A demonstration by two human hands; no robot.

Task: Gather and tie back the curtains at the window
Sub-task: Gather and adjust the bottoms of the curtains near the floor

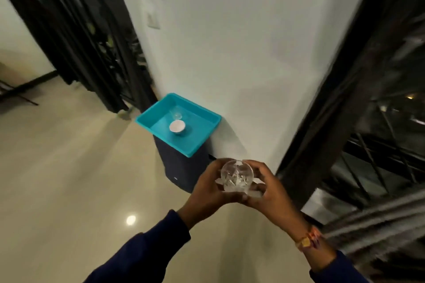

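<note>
Left curtain (76,30): dark; hangs in long up-and-down folds at the far left, well apart from both hands; not tied back as far as I can tell
Blue tray (147,119): sits on a dark box by the white wall; a small white cup (177,127) stands in it
Left hand (208,187): fingers curled round a clear glass jar (236,177); holds it from the left side
Right hand (269,187): fingers curled round the same jar from the right side
Right curtain (377,216): grey folds bunched low at the right by the dark window frame (340,89); blurry; lies just to the right of the right hand, so that hand is nearer
Next move: I think the jar must be put down first; both hands are full
</note>
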